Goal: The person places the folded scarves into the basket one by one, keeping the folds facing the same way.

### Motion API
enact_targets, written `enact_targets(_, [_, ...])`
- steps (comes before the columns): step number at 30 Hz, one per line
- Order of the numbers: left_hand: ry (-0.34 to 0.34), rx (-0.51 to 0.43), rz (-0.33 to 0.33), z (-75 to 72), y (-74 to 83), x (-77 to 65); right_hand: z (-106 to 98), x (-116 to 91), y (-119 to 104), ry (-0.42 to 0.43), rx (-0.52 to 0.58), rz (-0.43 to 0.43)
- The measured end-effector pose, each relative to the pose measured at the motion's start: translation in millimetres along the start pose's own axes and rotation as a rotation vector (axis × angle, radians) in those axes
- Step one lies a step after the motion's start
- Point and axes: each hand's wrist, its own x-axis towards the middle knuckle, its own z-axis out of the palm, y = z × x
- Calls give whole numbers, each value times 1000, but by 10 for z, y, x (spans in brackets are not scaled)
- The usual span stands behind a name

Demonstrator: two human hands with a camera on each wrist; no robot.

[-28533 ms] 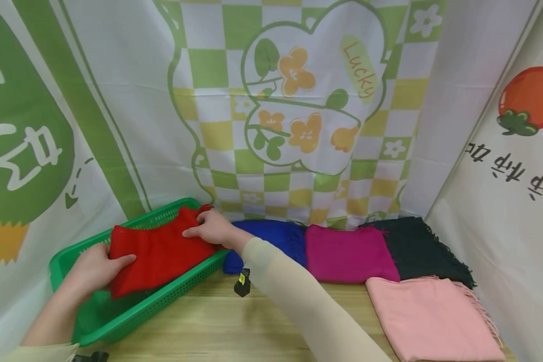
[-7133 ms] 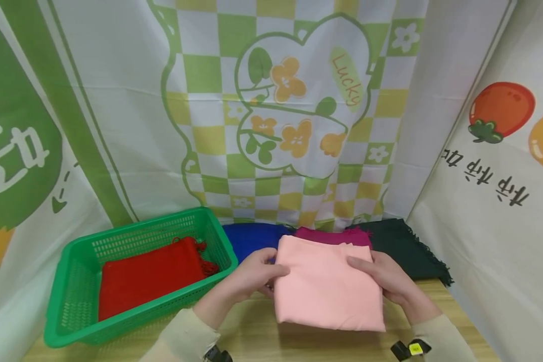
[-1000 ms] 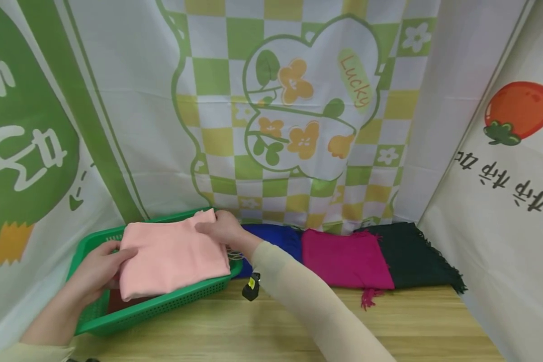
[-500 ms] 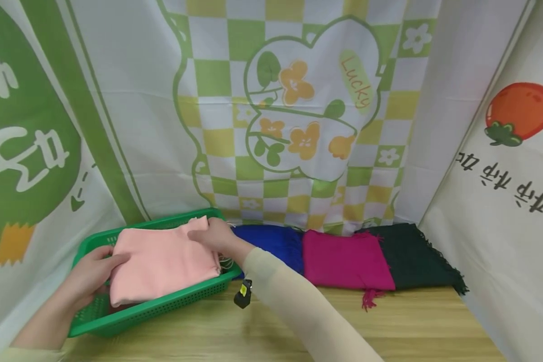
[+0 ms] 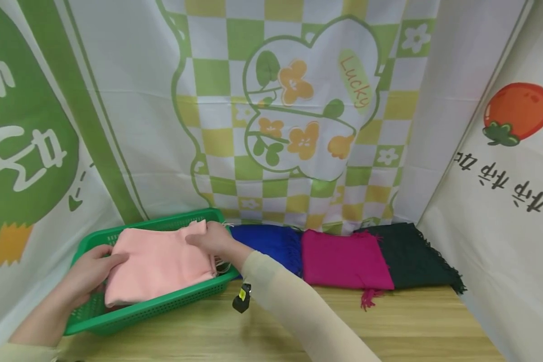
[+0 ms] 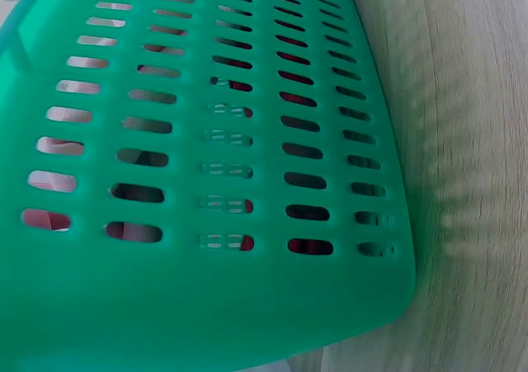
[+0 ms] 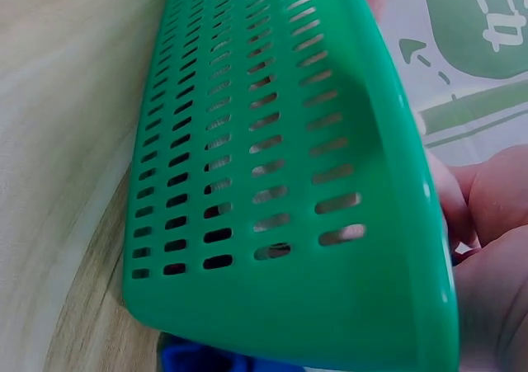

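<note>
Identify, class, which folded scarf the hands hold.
The pale pink scarf: the left hand and right hand grip its opposite sides, whereas the blue scarf, magenta scarf and dark green scarf lie on the table.

pink cloth | folded | lengthwise, fringe rightward | inside green basket

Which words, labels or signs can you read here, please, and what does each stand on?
"Lucky": orange lettering on the patterned back cloth.
"柿柿如": apparently, upside down, on the right wall cloth.
White characters on the left wall cloth: partly cut off, not safely readable.
Yellow tag at the right wrist: too small to read.
</note>
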Motion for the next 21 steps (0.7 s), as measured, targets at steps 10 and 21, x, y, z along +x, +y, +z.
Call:
enact_targets(10, [-9,36,-10,-105,-32,0,71,-106,-73,3,29,15])
enact_targets(21, [-31,61,-30,-132,-31,5,126,-164,-102,39,30,45])
